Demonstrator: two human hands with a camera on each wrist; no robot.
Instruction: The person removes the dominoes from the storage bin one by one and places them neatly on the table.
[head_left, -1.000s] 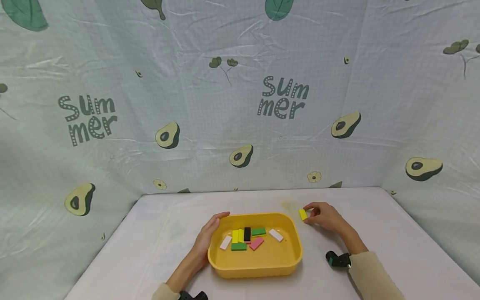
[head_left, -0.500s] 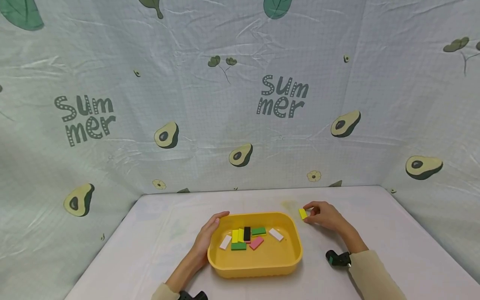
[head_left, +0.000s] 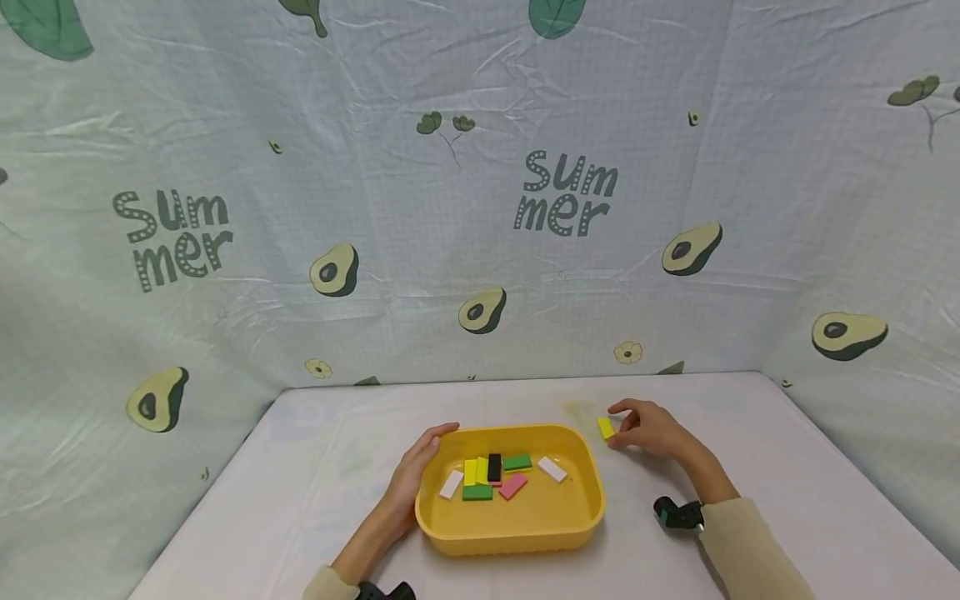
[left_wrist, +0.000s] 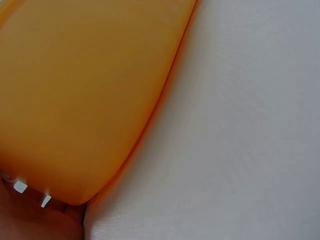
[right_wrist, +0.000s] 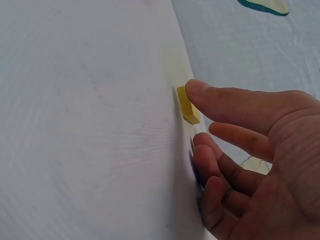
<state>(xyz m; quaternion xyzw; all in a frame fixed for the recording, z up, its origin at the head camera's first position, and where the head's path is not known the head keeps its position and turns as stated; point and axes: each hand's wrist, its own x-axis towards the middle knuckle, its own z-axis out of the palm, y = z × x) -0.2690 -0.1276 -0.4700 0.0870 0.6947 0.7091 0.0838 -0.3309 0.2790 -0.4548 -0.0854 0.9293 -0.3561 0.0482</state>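
Observation:
My left hand [head_left: 411, 477] grips the left end of a yellow plastic bin [head_left: 517, 546], fingers along the outside toward its far left corner. In the left wrist view the orange-looking bin wall [left_wrist: 85, 105] rises beside the hand [left_wrist: 40, 217]. Beyond the bin's far right corner, a small yellow block [head_left: 606, 428] rests on the table. My right hand [head_left: 651, 429] is just right of it, thumb tip at the block and index finger raised off it. The right wrist view shows the thumb overlapping the yellow block [right_wrist: 189, 106], the other fingers loosely bent and apart from it.
Inside the bin lie several blocks: white [head_left: 452, 484], yellow [head_left: 470, 472], black [head_left: 494, 467], green [head_left: 477, 493], pink [head_left: 513, 487]. The white-covered table [head_left: 300, 467] meets an avocado-printed sheet [head_left: 405, 333] at its back edge.
My right index finger has lifted up and away from the yellow block, which keeps its place. The left hand and the bin have stayed still.

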